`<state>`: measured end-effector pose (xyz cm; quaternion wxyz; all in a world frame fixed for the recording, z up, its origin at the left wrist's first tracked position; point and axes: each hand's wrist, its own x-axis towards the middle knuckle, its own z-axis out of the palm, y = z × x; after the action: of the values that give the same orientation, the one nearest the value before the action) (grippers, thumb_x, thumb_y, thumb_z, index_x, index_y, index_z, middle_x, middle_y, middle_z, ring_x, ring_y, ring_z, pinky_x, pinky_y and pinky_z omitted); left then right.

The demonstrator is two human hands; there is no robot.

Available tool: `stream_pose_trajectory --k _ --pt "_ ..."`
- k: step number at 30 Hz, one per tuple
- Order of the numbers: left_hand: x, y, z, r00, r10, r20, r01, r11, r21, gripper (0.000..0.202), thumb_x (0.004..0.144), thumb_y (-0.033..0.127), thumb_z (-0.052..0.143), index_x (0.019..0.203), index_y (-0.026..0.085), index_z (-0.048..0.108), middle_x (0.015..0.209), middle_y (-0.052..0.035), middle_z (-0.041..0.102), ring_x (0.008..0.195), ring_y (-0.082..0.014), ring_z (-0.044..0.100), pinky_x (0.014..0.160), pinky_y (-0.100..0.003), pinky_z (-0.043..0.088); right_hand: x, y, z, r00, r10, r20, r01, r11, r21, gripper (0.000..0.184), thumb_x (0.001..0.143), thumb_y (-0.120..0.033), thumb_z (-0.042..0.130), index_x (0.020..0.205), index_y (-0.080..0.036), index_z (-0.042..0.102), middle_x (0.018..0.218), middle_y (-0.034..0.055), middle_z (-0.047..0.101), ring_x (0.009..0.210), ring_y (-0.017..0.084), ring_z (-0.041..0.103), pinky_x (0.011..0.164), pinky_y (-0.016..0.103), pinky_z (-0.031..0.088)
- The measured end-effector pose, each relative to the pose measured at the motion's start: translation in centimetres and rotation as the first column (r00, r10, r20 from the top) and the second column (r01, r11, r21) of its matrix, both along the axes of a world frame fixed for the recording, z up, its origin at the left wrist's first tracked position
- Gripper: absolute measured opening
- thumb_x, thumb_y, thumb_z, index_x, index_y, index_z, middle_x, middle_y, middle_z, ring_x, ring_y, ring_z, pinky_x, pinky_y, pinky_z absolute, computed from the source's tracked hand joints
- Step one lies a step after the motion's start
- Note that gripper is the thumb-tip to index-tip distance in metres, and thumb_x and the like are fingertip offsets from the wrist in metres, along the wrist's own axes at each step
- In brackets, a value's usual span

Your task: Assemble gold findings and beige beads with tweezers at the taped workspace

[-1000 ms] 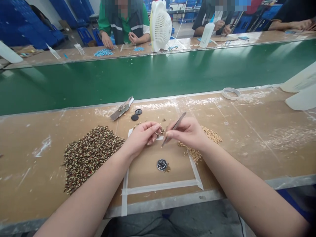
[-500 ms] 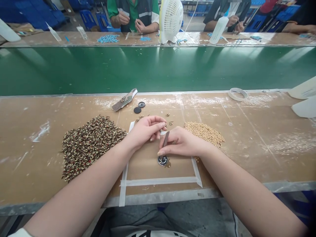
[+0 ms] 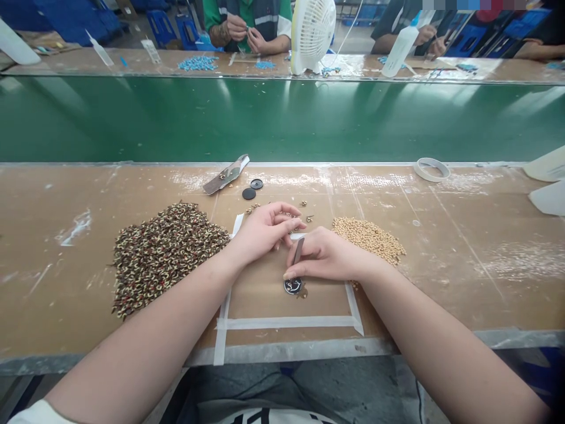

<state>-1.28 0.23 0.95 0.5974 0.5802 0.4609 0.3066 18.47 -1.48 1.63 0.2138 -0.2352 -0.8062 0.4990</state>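
The fingers of the right hand pinch a pair of tweezers, whose tips are hidden over a small dark, shiny dish. Taking that dish as the clock's centre, the left hand is at eleven, its fingers curled towards the thumb; whether they pinch anything I cannot tell. The dish sits on the brown desk, inside lines of white tape, with a brown stain at its four o'clock. The desk's surface is glossy, with pale smears and scratches. Tan beads lie at two, a heap of dark and cream pieces towards ten, two black discs and a camouflage strip at eleven. A white ring lies between one and two. Beyond, at twelve, runs a green band, then a far desk with a fan, bottles and blue bits, where other people work before blue stools.
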Motion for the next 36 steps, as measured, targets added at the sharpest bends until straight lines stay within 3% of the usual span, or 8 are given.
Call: stream_pose_trajectory --k 5,8,10,13,15,17,26,36 --pt "0.0 -0.1 0.4 0.999 -0.004 -0.052 0.004 1.0 0.005 0.024 0.093 0.039 0.073 0.106 0.019 0.067 0.087 -0.0047 0.08 0.053 -0.0075 0.061 0.046 -0.018 0.042 0.2 0.2 0.0 0.999 0.003 -0.052 -0.004 1.0 -0.013 0.02 0.091 -0.033 0.08 0.081 -0.016 0.078 0.068 -0.0009 0.071 0.06 0.01 0.06 0.059 0.024 0.048" --pt "0.0 -0.1 0.3 0.997 0.002 -0.075 -0.002 1.0 0.001 0.024 0.092 0.039 0.072 0.104 0.019 0.068 0.071 -0.0012 0.074 0.052 -0.0101 0.062 0.043 -0.019 0.039 0.8 0.6 0.2 0.97 -0.155 -0.186 0.134 0.984 -0.117 0.021 0.09 -0.036 0.08 0.082 -0.017 0.077 0.075 0.0017 0.076 0.068 0.014 0.07 0.065 0.027 0.057" --pt "0.0 0.0 0.1 0.996 0.011 -0.086 -0.012 1.0 -0.009 0.024 0.091 0.039 0.074 0.103 0.019 0.068 0.071 -0.0015 0.073 0.051 -0.0112 0.063 0.042 -0.02 0.037 1.2 0.9 0.3 0.895 -0.362 -0.261 0.311 0.925 -0.217 0.024 0.09 -0.041 0.08 0.083 -0.018 0.076 0.077 0.003 0.078 0.069 0.016 0.075 0.067 0.031 0.063" --pt "0.1 0.0 -0.2 0.993 0.017 -0.119 -0.016 1.0 0.007 0.025 0.089 0.04 0.075 0.102 0.02 0.07 0.071 -0.0023 0.074 0.05 -0.0115 0.062 0.042 -0.021 0.037 1.6 1.5 0.5 0.714 -0.644 -0.275 0.581 0.764 -0.281 0.03 0.088 -0.049 0.079 0.083 -0.02 0.075 0.075 0.0036 0.078 0.066 0.018 0.076 0.068 0.034 0.068" --pt "0.1 -0.1 -0.2 0.989 0.01 -0.15 -0.006 1.0 0.024 0.026 0.09 0.042 0.074 0.103 0.021 0.07 0.07 -0.0023 0.074 0.051 -0.0126 0.063 0.044 -0.022 0.039 1.5 1.7 0.5 0.614 -0.745 -0.26 0.691 0.667 -0.279 0.032 0.088 -0.052 0.079 0.082 -0.02 0.074 0.076 0.0041 0.078 0.067 0.019 0.077 0.07 0.036 0.069" --pt "0.2 -0.2 -0.1 0.985 0.002 -0.174 0.005 0.999 0.04 0.026 0.091 0.043 0.073 0.103 0.021 0.069 0.073 -0.0029 0.075 0.052 -0.0135 0.065 0.045 -0.023 0.04 1.3 1.9 0.3 0.575 -0.78 -0.245 0.732 0.625 -0.271 0.034 0.087 -0.054 0.078 0.082 -0.021 0.073 0.077 0.0047 0.078 0.069 0.02 0.078 0.072 0.037 0.07" --pt "0.5 -0.4 0.4 0.983 -0.012 -0.182 0.018 0.999 0.033 0.025 0.089 0.039 0.074 0.103 0.023 0.06 0.078 -0.0008 0.078 0.049 -0.0118 0.062 0.047 -0.023 0.041 1.0 2.1 -0.9 0.601 -0.764 -0.233 0.717 0.645 -0.266 0.03 0.087 -0.049 0.08 0.085 -0.02 0.076 0.077 0.0054 0.079 0.071 0.021 0.079 0.073 0.038 0.071" --pt "0.6 -0.5 0.6 0.981 -0.014 -0.194 0.021 0.999 0.033 0.022 0.09 0.035 0.072 0.101 0.024 0.056 0.079 0.0002 0.078 0.048 -0.0108 0.061 0.048 -0.023 0.041 0.9 2.2 -1.0 0.612 -0.767 -0.193 0.728 0.642 -0.243 0.031 0.087 -0.051 0.079 0.086 -0.02 0.076 0.078 0.0052 0.079 0.072 0.021 0.079 0.074 0.038 0.07"
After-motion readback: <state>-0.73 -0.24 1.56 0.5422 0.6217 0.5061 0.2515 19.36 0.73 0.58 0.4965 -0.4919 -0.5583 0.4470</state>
